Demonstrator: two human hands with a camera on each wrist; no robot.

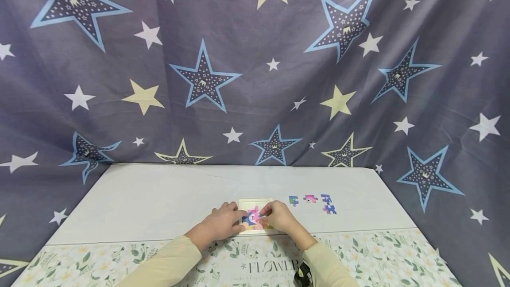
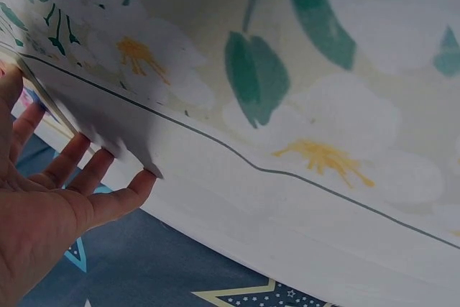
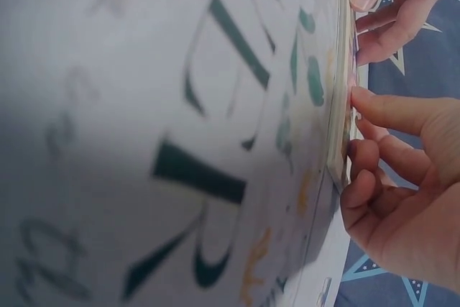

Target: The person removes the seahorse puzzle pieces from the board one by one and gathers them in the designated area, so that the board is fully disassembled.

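A shallow jigsaw tray (image 1: 255, 200) with a pale rim lies near the seam of the tabletop, partly filled with a pink, blue and yellow picture (image 1: 251, 219). My left hand (image 1: 221, 222) rests at the tray's left side, its index finger and thumb over the rim. In the left wrist view, the other fingertips (image 2: 147, 175) are spread on the white surface. Over the picture's right part, my right hand (image 1: 280, 217) pinches a small jigsaw piece (image 1: 261, 215) between thumb and index finger; fingers mostly hide it. From the right wrist view, the tray (image 3: 339, 91) shows edge-on.
Several loose jigsaw pieces (image 1: 311, 199) lie right of the tray, in blue, pink and green. A floral cloth (image 1: 239, 260) with lettering covers the near table, a white surface (image 1: 159, 198) the far part. Behind hangs a star-patterned curtain (image 1: 247, 101).
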